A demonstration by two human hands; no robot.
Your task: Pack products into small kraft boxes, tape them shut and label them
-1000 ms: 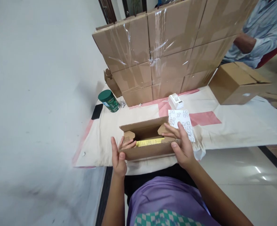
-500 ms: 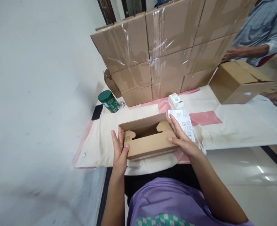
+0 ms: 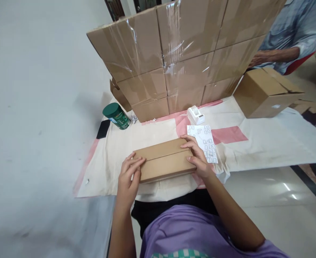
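Observation:
A small brown cardboard box (image 3: 164, 160) lies closed on the cream and pink cloth (image 3: 254, 143) in front of me. My left hand (image 3: 129, 175) grips its left end, fingers curled over the top edge. My right hand (image 3: 197, 156) holds the right end, fingers pressing the top flaps down. A white sheet of stickers (image 3: 204, 141) lies just right of the box, touching my right hand.
A wall of taped cardboard cartons (image 3: 174, 57) stands behind. A green canister (image 3: 117, 115) and a black phone (image 3: 103, 129) lie at the left, a white tape dispenser (image 3: 195, 114) in the middle, a brown carton (image 3: 265, 93) at the right. Another person's arm (image 3: 276, 55) shows far right.
The box's flaps, open a second ago with a yellow item inside, are now folded shut. Both my hands moved from inside the box to its ends and top.

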